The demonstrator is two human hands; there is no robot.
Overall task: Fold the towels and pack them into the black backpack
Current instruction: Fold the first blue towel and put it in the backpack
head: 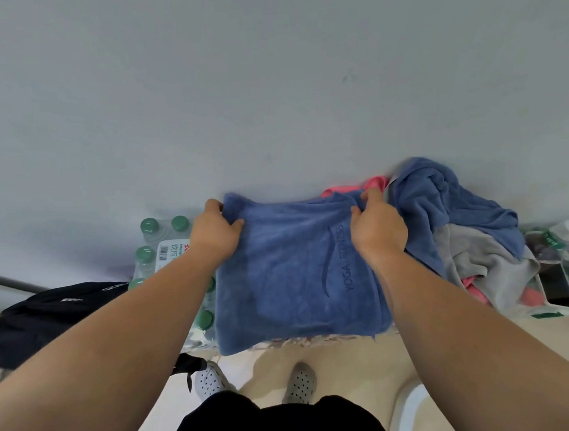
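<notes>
Pale wall [272, 86] — blue towel [288, 273] pinched between left hand [217, 232] and right hand [378, 228].

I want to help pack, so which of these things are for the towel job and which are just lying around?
For the job:
blue towel, being folded
pile of towels, blue, grey and pink, on the right
black backpack, on the left

Just lying about:
pack of green-capped water bottles
what looks like a phone, far right
</notes>
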